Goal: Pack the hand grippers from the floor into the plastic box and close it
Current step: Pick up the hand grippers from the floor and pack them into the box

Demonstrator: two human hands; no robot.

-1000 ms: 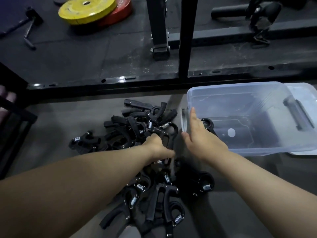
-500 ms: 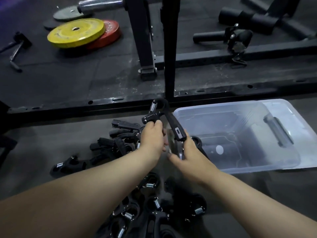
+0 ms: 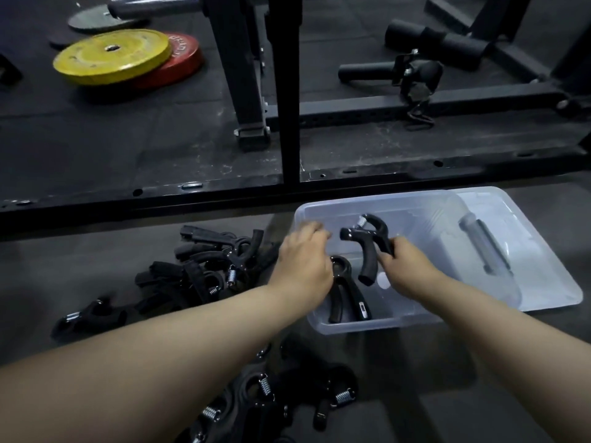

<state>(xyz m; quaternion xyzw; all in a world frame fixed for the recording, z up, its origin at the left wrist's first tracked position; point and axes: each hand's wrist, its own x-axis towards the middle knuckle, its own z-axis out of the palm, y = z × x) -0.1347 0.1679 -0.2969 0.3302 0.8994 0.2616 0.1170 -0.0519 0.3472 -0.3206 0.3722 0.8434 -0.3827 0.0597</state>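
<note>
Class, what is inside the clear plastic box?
In the clear plastic box, one black hand gripper lies flat; the right hand holds a second gripper above it. The left hand hides the left side.

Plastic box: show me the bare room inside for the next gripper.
Free: right half of the plastic box, between the held gripper in the right hand and the handle. Crowded: near-left corner, where the packed gripper lies by the left hand.
</note>
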